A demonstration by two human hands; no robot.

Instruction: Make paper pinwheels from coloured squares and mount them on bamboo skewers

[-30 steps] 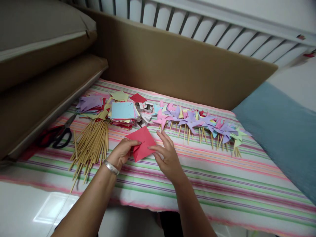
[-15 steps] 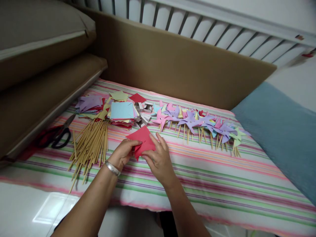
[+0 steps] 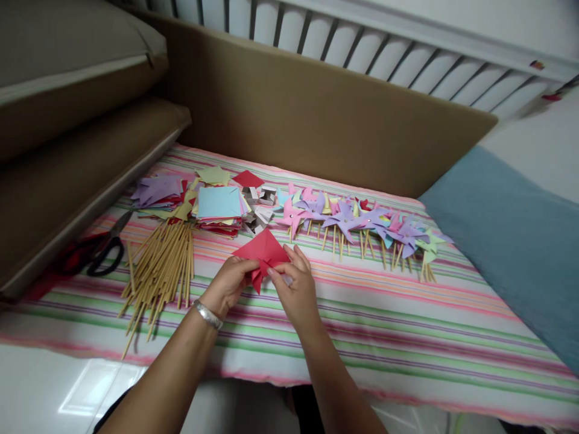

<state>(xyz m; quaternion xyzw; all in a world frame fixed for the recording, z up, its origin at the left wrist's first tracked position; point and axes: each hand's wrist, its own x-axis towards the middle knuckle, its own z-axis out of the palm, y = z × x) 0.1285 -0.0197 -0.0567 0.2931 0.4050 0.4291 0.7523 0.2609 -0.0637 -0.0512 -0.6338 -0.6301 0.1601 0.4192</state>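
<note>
Pinching the red paper near its middle, two-handed

Holds the red paper [image 3: 262, 244] over the striped cloth [image 3: 389, 325], nearer the body than the stack [image 3: 219, 203] and a little to its right. Pins the paper close to its middle under the thumb of the left hand [image 3: 229, 281], fingers tucked beneath. Pinches a near flap between thumb and forefinger of the right hand [image 3: 295, 289], remaining fingers lifted apart. Presents a closed grip on both sides, each on the same paper. Cannot judge any overlap of the flap tips under the thumbs.

Judging by the folds, seems to be bringing corners in toward the centre. To do so well, press the left thumb firmly on the gathered tips, roll each corner over loosely rather than creasing it flat, and line up every tip on one spot before pinching. Go gently, to avoid tearing or unwanted creases.

For containers, look just right of the stack: find several small boxes [image 3: 263, 214], at least one with its top uncovered. Cannot make out any contents at this size. Nearer than the stack and to its left, find the sticks [image 3: 165, 259], loose on the cloth outside any container, with scissors [image 3: 112, 234] farther left. Right of the stack, past the boxes, see pinwheels [image 3: 344, 219] in a row, likewise unboxed.
</note>
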